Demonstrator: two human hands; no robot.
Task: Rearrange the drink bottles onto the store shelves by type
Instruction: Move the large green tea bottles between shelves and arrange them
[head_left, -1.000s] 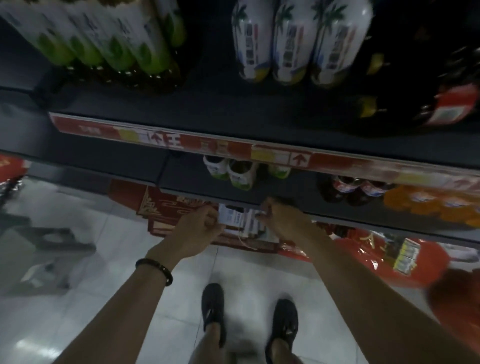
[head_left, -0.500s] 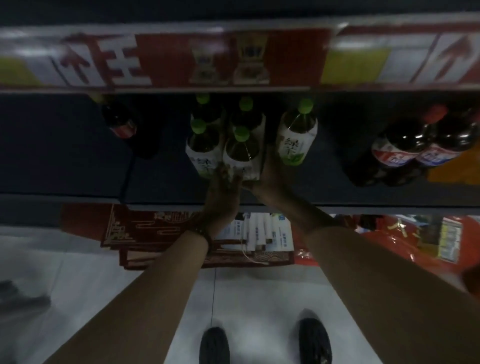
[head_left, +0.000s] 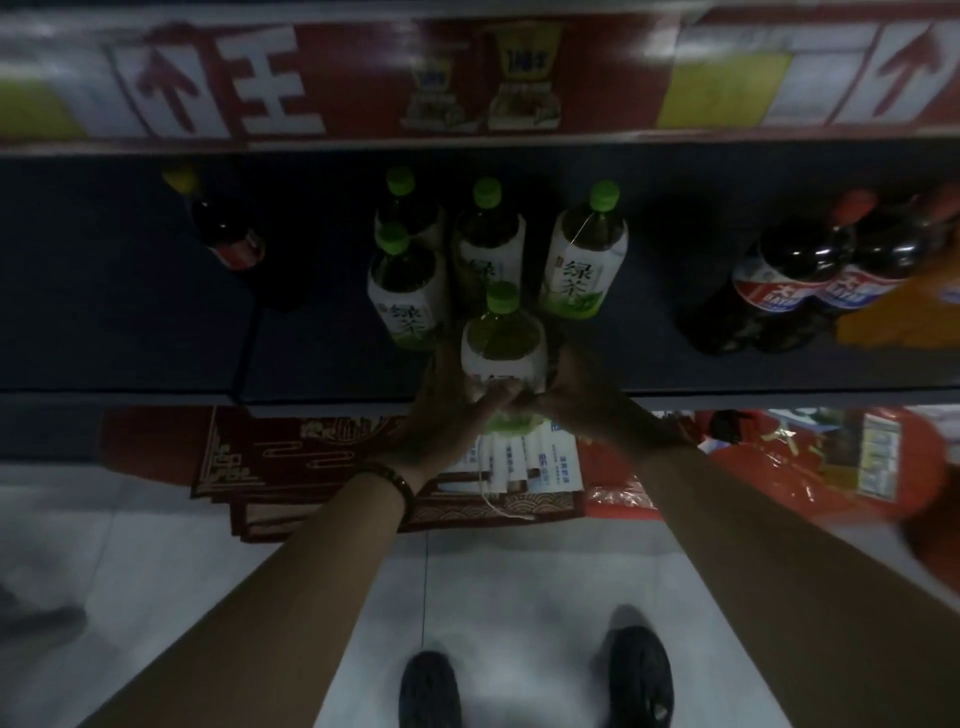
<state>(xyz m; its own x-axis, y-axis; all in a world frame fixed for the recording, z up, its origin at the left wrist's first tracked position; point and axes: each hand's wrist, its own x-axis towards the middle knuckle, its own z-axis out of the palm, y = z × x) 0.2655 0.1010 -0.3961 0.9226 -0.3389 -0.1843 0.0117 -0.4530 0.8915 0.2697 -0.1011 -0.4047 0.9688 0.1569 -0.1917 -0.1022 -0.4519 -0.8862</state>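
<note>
At the front edge of the dark store shelf (head_left: 156, 332), both hands clasp a green-capped green tea bottle with a white label (head_left: 503, 343): the left hand (head_left: 447, 410) wraps its lower left side and the right hand (head_left: 582, 400) its lower right side, fingers meeting across the label. The held bottle stands roughly upright at the lip of the shelf, just in front of a cluster of four matching green-capped tea bottles (head_left: 582, 260) standing farther back. To the left, well apart from the cluster, stands a dark bottle with a yellow cap and red label (head_left: 223, 228). To the right stand two dark cola bottles with red caps and red-white-blue labels (head_left: 810, 280), touching each other, with orange packaging (head_left: 904, 322) beside them. A red shelf-edge strip with white arrows and characters (head_left: 363, 78) runs across the top. Below the shelf lie dark red patterned boxes (head_left: 249, 457) and red plastic-wrapped goods (head_left: 779, 467). A dark bead bracelet (head_left: 395, 480) circles the left wrist, and two black shoes (head_left: 639, 675) rest on the pale tiled floor (head_left: 519, 582).
</note>
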